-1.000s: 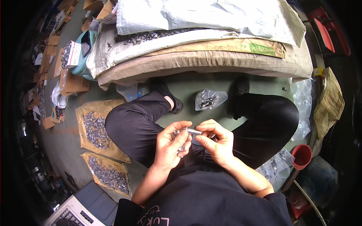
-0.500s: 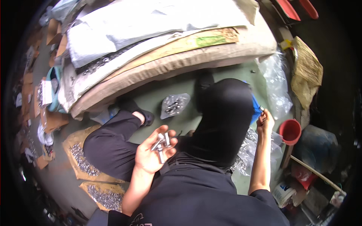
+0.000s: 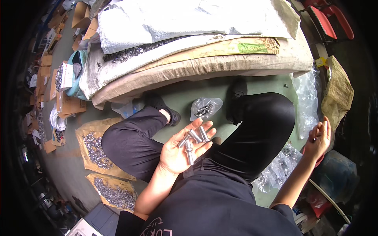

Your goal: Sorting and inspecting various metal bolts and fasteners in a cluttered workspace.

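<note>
On the upturned palm of my left hand (image 3: 173, 159) rest several shiny metal cylinders (image 3: 193, 136), held loosely by the curled fingers. They look like short bolts or sleeves; I cannot tell which. Off to the right, my right hand (image 3: 319, 139) is raised with its fingers stretched out. A small dark spot shows near its thumb, too small to make out. Behind that hand and wrist, a sliver of the red bucket (image 3: 319, 161) shows. On the floor between my feet lies a clear plastic bag (image 3: 215, 106) with metal pieces inside.
A cloth-covered low table (image 3: 165, 83) with white sheeting (image 3: 189, 17) stands ahead, metal parts lying on it. Yellowish sacking (image 3: 84, 129) on the left floor carries metal parts. Plastic bags of parts (image 3: 279, 167) lie beside my right thigh. A red chair (image 3: 323, 21) stands far right.
My right hand has moved right and its fingers have straightened; the metal piece at its fingertips no longer shows there. The view has shifted. My left hand still holds the cylinders.
</note>
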`<state>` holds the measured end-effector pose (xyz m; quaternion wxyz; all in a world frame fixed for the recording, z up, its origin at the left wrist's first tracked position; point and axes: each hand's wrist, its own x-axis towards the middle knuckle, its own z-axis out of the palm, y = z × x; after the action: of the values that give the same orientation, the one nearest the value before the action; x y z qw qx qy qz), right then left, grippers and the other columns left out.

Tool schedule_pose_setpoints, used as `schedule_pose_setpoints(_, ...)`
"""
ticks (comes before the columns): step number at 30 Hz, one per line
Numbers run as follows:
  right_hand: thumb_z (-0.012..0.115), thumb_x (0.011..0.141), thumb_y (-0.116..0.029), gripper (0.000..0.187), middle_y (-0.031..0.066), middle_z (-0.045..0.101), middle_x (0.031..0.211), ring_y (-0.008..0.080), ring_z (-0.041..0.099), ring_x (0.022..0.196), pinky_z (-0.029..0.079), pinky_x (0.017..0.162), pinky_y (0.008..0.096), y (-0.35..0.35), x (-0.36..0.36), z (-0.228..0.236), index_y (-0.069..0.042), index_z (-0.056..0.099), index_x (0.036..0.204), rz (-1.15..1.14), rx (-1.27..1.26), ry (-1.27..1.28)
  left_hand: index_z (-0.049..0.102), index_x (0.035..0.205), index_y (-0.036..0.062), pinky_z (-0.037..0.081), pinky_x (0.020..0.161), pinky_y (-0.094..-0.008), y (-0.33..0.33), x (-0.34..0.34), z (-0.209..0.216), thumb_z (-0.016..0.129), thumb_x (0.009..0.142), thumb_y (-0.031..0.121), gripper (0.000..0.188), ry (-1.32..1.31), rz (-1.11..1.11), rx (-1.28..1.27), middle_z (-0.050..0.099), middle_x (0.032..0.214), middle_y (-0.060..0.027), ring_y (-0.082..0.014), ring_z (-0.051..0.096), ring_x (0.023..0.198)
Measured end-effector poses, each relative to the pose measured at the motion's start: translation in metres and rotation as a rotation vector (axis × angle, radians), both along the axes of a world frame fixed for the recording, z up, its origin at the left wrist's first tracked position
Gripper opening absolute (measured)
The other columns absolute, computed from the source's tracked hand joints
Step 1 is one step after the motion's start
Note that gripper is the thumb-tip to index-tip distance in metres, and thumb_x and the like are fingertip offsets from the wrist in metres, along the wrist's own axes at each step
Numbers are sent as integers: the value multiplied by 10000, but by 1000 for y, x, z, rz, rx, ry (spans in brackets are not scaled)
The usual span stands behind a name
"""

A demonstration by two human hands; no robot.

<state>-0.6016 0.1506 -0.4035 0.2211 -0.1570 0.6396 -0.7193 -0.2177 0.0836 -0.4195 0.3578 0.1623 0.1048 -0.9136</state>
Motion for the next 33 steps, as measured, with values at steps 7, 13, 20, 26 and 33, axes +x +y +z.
schedule_pose_setpoints(7, 650, 723, -83, 155, -23, 510, 697, 37, 477, 629, 390, 549, 181, -41, 174, 46, -12, 581, 842, 876, 394, -222, 308, 1291, 28, 247, 1014, -421, 0, 8, 11, 354, 888, 249, 462, -39, -34, 24, 276, 1347, -172, -311, 259, 1253)
schedule_pose_setpoints(13, 671, 729, -170, 303, 1, 534, 731, 26, 447, 603, 354, 512, 168, -68, 203, 0, -23, 504, 933, 1217, 445, -612, 302, 1287, 7, 251, 1010, -432, 4, 17, 14, 311, 904, 210, 434, -40, -79, 108, 313, 1327, -175, -305, 332, 1210)
schedule_pose_setpoints(20, 728, 680, -163, 371, 8, 547, 752, 58, 489, 703, 407, 630, 204, -68, 208, -13, -12, 500, 932, 1411, 372, -488, 267, 1298, 0, 239, 1010, -474, 7, 19, 14, 319, 908, 223, 451, -57, -121, 110, 297, 1328, -195, -326, 357, 1191)
schedule_pose_setpoints(26, 697, 707, -112, 286, 3, 541, 748, 47, 488, 619, 403, 496, 176, -68, 201, -14, 6, 528, 906, 1481, 514, -594, 261, 1296, -6, 266, 998, -472, 8, 21, 11, 316, 913, 227, 451, -99, -146, 108, 267, 1341, -205, -327, 354, 1194)
schedule_pose_setpoints(33, 591, 788, -129, 258, 31, 566, 762, 70, 546, 606, 401, 411, 149, -62, 200, -21, 16, 551, 998, 1344, 399, -946, 306, 1277, 0, 281, 985, -479, 3, 23, 17, 299, 920, 240, 430, -141, -158, 89, 317, 1313, -202, -345, 299, 1226)
